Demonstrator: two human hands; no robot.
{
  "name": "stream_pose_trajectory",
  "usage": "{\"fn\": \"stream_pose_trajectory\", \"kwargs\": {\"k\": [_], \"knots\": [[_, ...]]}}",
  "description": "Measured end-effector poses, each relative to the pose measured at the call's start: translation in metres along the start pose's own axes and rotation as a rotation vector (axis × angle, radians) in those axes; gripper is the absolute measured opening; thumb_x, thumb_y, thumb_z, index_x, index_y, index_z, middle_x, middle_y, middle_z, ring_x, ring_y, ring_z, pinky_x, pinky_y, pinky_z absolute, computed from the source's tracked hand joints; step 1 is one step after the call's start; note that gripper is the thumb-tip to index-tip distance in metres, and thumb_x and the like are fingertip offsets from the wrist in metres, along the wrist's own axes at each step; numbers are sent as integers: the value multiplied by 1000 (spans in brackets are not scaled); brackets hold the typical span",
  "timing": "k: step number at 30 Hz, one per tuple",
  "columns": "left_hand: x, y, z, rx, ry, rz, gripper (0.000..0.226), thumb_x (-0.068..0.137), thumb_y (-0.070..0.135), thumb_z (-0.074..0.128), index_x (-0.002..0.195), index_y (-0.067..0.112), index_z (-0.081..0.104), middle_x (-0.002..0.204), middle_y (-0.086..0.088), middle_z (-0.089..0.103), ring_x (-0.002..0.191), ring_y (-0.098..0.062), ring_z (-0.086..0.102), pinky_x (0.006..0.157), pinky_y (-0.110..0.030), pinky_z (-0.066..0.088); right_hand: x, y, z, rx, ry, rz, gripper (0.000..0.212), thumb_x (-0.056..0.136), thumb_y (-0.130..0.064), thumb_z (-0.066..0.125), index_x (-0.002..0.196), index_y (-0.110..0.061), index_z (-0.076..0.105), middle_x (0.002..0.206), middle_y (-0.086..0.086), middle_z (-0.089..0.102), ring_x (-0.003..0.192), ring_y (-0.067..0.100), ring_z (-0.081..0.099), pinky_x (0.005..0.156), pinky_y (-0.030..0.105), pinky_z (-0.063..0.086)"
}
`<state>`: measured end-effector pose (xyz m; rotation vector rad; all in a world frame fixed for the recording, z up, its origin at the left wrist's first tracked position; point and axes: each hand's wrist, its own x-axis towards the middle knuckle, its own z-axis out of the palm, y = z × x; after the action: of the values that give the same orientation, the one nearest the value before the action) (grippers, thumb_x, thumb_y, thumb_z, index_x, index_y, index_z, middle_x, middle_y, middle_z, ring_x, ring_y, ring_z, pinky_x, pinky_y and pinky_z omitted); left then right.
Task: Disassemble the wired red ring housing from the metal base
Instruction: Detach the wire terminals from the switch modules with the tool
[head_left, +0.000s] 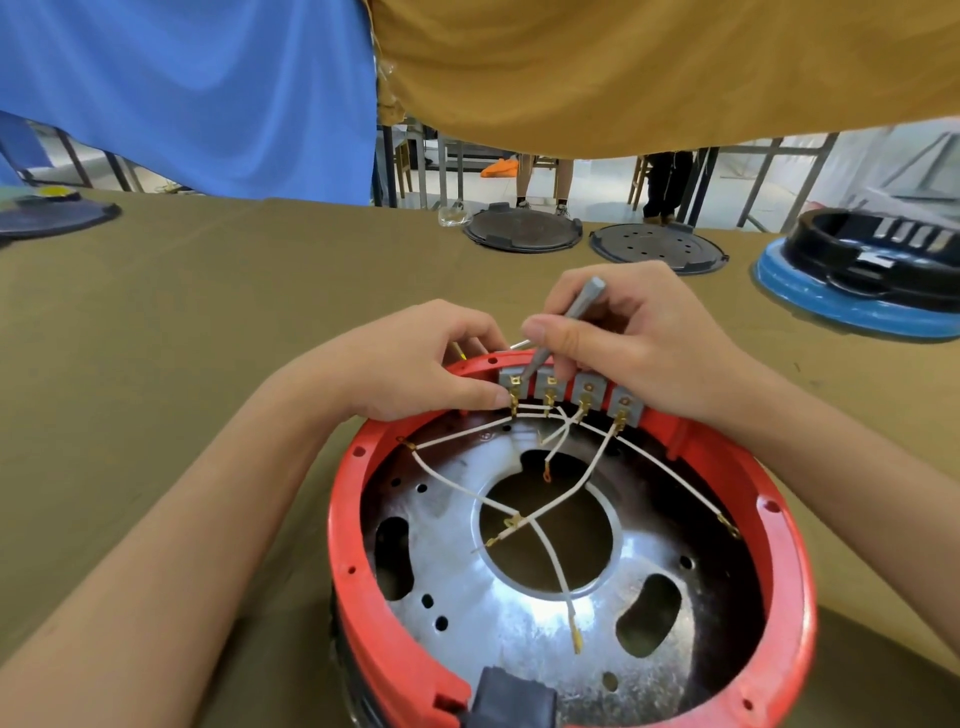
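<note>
While lying open side up on the olive tablecloth (208, 312), red ring housing (779, 545) around metal base (519, 623). Left hand (415, 364) pinching terminal; right hand (634, 338) gripping grey tool (566, 322), slanting down-left. Blue and tan drapes behind.

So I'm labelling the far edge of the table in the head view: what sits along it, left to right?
Dark disc with a yellow bit on it → black round lid → grey round lid with holes → black housing on a blue ring.
</note>
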<state>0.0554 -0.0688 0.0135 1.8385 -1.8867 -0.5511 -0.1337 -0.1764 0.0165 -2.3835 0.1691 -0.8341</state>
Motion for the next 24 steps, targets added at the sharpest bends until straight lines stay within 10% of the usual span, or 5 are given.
{"fn": "stream_pose_trajectory", "kwargs": {"k": [13, 24], "knots": [[-1, 2, 0, -36, -15, -8, 21, 83, 36, 75, 102, 32, 67, 93, 9, 70, 85, -9, 68, 86, -41, 55, 15, 9, 0, 228, -82, 324, 25, 94, -28, 66, 76, -11, 66, 57, 5, 60, 57, 20, 52, 60, 24, 44], [1, -2, 0, -44, -19, -3, 21, 83, 37, 74, 103, 33, 65, 93, 10, 70, 85, -7, 67, 84, -37, 56, 2, 1, -1, 23, 1, -14, 21, 95, -23, 66, 82, -7, 71, 62, -1, 67, 56, 16, 63, 57, 28, 50]]}}
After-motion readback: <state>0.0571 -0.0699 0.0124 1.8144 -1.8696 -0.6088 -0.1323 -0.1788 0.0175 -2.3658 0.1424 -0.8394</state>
